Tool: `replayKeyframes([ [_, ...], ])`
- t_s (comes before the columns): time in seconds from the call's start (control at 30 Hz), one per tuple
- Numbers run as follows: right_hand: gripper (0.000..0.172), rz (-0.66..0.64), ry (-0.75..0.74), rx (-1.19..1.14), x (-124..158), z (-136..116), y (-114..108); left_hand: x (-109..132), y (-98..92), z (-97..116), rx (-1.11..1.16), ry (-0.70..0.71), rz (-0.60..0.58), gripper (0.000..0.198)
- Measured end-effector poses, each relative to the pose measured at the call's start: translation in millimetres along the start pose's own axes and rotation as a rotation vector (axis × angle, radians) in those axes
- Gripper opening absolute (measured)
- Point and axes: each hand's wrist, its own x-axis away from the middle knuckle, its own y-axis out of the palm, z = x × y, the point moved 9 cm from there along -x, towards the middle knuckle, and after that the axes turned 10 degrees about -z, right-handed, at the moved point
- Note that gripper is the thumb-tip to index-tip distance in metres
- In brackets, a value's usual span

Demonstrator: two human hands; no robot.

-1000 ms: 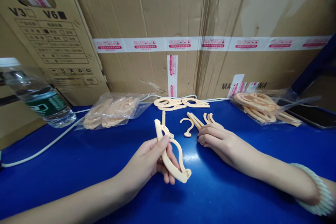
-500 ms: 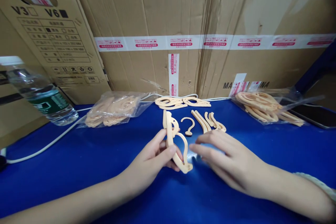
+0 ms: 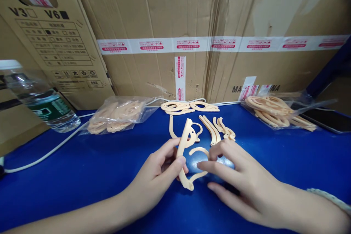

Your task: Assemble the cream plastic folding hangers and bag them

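Cream hinged piece [image 3: 183, 147] is held above the middle of the blue bench [image 3: 68, 175]; I see its bar near upright, top leaning right. Left hand [image 3: 157, 168] has it pinched, thumb on the near face, fingers behind. Right hand [image 3: 245, 179] is just beside it, thumb and index finger apart near the curved arm [image 3: 199, 176] that comes off the bar's lower end; I can't tell whether it grips that arm. On the bench behind: a loose hook [image 3: 202, 130] partly hidden by the piece, a curved strip [image 3: 171, 126] left of it, two strips [image 3: 211, 131] side by side and some small curved parts [image 3: 225, 129] right of it. Flat cream frames [image 3: 179, 111] lie along the back edge. Containers: clear bag [image 3: 117, 113] toward the back-left corner, full of cream parts; second clear bag [image 3: 271, 111] toward the back-right corner, curved frames and strips in it, dark flat device [image 3: 326, 120] beside it. White-capped bottle [image 3: 49, 105], green label, by the left edge. Cardboard [image 3: 153, 14] stands behind the back edge. Versus half a second ago: the arm lay close along the bar, now it's swung well out to the right; bar's top has tipped right; right hand is closer in. Bags unchanged.
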Motion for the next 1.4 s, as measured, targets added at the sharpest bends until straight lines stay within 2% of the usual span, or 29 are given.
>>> replayKeyframes([
  [0.1, 0.038, 0.057, 0.110, -0.229, 4, 12, -8, 1, -1.0, 4, -0.087, 0.006, 0.006, 0.029],
  [0.17, 0.041, 0.048, 0.155, -0.418, 5, 19, -7, 2, -1.2, 7, -0.150, 0.019, 0.010, 0.025],
  [0.27, 0.034, 0.056, 0.248, -0.743, 7, 34, 1, 3, -2.9, 9, -0.184, 0.022, 0.036, 0.022],
  [0.4, 0.016, 0.204, 0.396, -0.958, 11, 57, 5, 4, -10.8, 12, -0.261, 0.005, 0.127, 0.023],
  [0.5, 0.020, 0.245, 0.486, -1.109, 12, 69, 15, 5, -14.4, 16, -0.399, 0.032, 0.170, 0.022],
  [0.57, 0.028, 0.183, 0.529, -1.225, 12, 70, 29, 5, -13.6, 18, -0.484, 0.068, 0.165, 0.022],
  [0.63, 0.035, 0.066, 0.544, -1.304, 10, 64, 43, 5, -9.5, 20, -0.596, 0.118, 0.133, 0.023],
  [0.7, 0.039, -0.069, 0.537, -1.357, 9, 54, 56, 7, 0.3, 24, -0.801, 0.202, 0.079, 0.025],
  [0.83, 0.041, -0.236, 0.543, -1.429, 11, 37, 71, 13, 27.0, 31, -1.325, 0.389, -0.005, 0.024],
  [0.9, 0.042, -0.298, 0.558, -1.476, 12, 31, 76, 15, 35.6, 31, -1.466, 0.432, -0.034, 0.023],
  [1.03, 0.048, -0.383, 0.622, -1.510, 15, 25, 84, 18, 44.4, 34, -1.558, 0.492, -0.066, 0.022],
  [1.2, 0.050, -0.349, 0.670, -1.278, 18, 29, 79, 24, 50.0, 39, -1.619, 0.602, -0.024, 0.019],
  [1.4, 0.048, -0.287, 0.604, -1.016, 16, 29, 61, 30, 55.3, 50, -1.664, 0.683, 0.042, 0.021],
])
